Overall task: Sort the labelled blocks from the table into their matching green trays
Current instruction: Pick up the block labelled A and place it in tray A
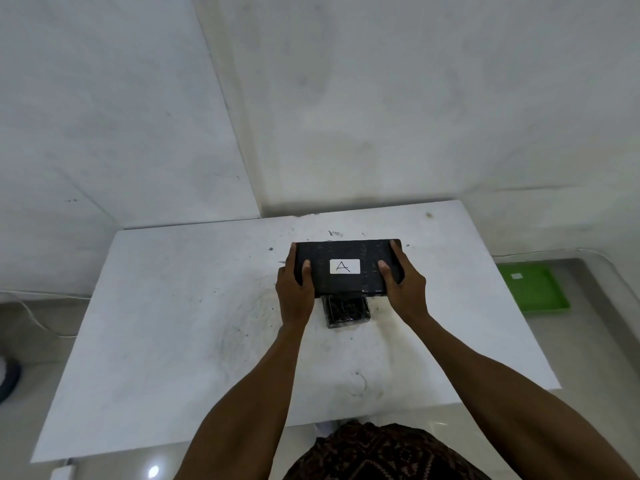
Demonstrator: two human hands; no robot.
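A black block (pixel 346 252) with a white label marked "A" is held over the middle of the white table (pixel 166 323). My left hand (pixel 294 292) grips its left end and my right hand (pixel 403 289) grips its right end, thumbs on top. Under the block's near edge a second dark block (pixel 346 311) lies on the table, partly hidden, its label out of sight. A green tray (pixel 540 296) sits on the floor to the right of the table, with a small white label inside it that I cannot read.
White walls meet in a corner right behind the table. A white cable (pixel 31 317) runs along the floor at the left, and a dark round object (pixel 8 379) sits at the left edge. The floor is glossy tile.
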